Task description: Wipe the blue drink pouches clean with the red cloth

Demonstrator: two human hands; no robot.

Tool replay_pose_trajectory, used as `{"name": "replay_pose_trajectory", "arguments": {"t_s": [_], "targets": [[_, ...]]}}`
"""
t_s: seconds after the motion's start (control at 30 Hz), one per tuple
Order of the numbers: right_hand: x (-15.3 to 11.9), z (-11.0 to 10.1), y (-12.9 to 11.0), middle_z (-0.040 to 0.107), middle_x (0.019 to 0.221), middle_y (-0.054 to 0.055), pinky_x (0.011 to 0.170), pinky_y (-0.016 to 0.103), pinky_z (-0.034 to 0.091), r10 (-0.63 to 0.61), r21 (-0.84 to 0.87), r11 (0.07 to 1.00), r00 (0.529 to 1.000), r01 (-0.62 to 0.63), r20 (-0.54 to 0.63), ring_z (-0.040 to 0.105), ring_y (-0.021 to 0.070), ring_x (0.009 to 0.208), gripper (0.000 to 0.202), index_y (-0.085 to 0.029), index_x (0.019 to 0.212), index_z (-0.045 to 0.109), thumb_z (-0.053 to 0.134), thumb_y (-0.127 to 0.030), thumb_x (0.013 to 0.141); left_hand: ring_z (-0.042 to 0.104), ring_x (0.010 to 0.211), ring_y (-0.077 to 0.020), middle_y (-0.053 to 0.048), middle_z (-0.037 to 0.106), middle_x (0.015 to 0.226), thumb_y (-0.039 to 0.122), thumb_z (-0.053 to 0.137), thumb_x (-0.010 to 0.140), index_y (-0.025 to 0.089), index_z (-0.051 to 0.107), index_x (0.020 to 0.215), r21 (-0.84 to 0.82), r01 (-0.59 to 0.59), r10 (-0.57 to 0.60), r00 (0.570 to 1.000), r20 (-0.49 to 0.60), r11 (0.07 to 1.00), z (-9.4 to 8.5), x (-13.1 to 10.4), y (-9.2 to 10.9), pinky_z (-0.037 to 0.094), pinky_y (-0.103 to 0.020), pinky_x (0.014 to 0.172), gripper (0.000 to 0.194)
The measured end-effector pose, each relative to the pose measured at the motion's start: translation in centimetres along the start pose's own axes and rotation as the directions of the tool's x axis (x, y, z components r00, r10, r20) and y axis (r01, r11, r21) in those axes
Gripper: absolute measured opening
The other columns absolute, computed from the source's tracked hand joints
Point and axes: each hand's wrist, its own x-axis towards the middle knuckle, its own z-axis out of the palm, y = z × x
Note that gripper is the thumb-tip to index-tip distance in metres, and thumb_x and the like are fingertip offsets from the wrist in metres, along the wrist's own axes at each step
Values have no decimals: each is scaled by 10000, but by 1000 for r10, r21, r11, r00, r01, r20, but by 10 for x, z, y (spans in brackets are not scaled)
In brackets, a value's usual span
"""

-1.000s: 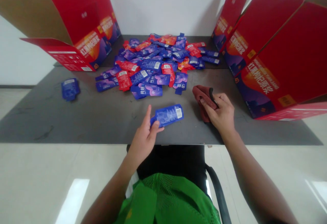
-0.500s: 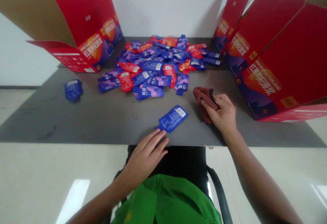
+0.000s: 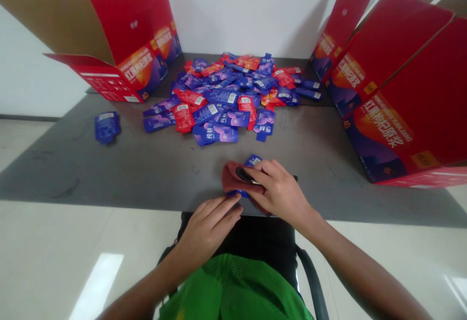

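My right hand grips a folded reddish-brown cloth together with a black item that I cannot fully make out. The cloth lies over the middle of a blue pouch, whose printed far end sticks out beyond it. At the pouch's near end, the fingertips of my left hand rest with the fingers stretched out flat. Behind them a loose heap of blue-purple pouches and red pouches covers the back of the table.
Blue pouches lie apart at the left of the grey table. An open red carton stands at the back left. More red cartons stand at the right, flaps up. The table's front edge is close to my lap.
My right hand has moved left with the cloth, from beside the blue pouch to on top of it. My left hand has stayed almost in place. The view has shifted slightly.
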Motion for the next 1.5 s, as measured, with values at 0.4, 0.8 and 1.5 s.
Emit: {"name": "replay_pose_trajectory", "arguments": {"t_s": [0.4, 0.8, 1.5], "targets": [[20, -4, 45, 656, 1033, 103, 821, 383, 504, 65, -142, 988, 998, -62, 14, 573, 247, 919, 367, -160, 1290, 696, 642, -350, 981, 618, 1265, -253, -76, 688, 1373, 192, 637, 1003, 156, 663, 1292, 2, -18, 18, 1000, -25, 1000, 3, 3, -3, 501, -407, 976, 293], [7, 0, 0, 649, 1093, 101, 838, 374, 517, -61, -48, 997, 989, 68, 134, 575, 249, 987, 387, -203, 1362, 646, 588, -343, 1006, 607, 1247, -266, -69, 691, 1369, 159, 528, 1048, 151, 671, 1283, -36, -9, 9, 1000, 20, 999, 4, 0, 0, 449, -417, 961, 275], [31, -16, 40, 651, 1022, 106, 798, 386, 504, 133, -164, 976, 987, -146, -87, 588, 254, 917, 334, -178, 1282, 693, 616, -301, 981, 649, 1200, -225, -15, 742, 1282, 204, 637, 1004, 211, 680, 1213, -132, 111, -120, 991, -61, 985, 8, 4, 4, 445, -377, 907, 214]]}}
